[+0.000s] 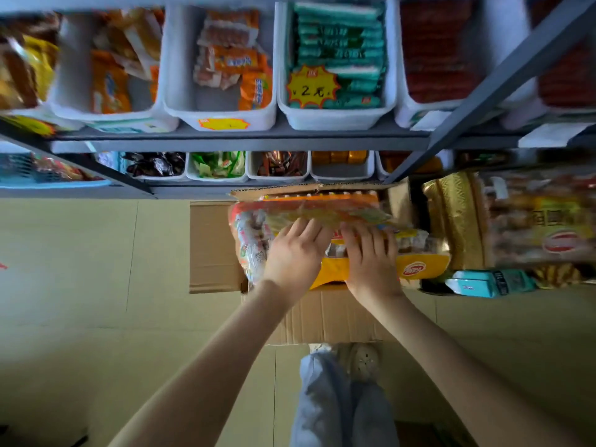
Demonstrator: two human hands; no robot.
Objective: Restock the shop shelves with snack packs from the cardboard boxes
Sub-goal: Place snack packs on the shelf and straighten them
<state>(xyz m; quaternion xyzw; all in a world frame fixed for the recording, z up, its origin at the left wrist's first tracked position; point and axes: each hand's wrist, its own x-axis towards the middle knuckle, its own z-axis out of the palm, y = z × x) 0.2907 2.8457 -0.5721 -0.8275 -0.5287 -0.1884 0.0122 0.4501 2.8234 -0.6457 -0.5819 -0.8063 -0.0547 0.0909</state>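
Both bare arms reach forward from six o'clock into an open cardboard box (216, 246) that stands on the pale floor (80, 269) just under the shelf edge; the box sits slightly right of centre, its left flap folded outward toward nine o'clock and its near flap lying flat toward six. The left hand (295, 251) lies on a large clear bag of snack packs (254, 240) at the top of the box, its fingers curled over the bag's upper edge and close together; the right hand (371, 256) sits just beside it toward three o'clock, fingers likewise bent down onto the crinkled plastic, and whether the thumbs pinch underneath cannot be told. Under the hands shows a yellow pack (419, 267) with a red oval logo, still inside the box.

At twelve o'clock the grey metal shelf (245, 143) carries white bins; one holds orange packs (232, 56), the next green packs (342, 50) with a yellow starburst price tag (311, 87), and one toward two o'clock red packs (442, 56). A lower tier holds smaller white bins (277, 177) of mixed snacks. At three o'clock lie more bagged goods (541, 227), blurred, and a teal box (490, 283) on the floor. At six o'clock pale trouser legs (338, 408) and one shoe (362, 361) show.
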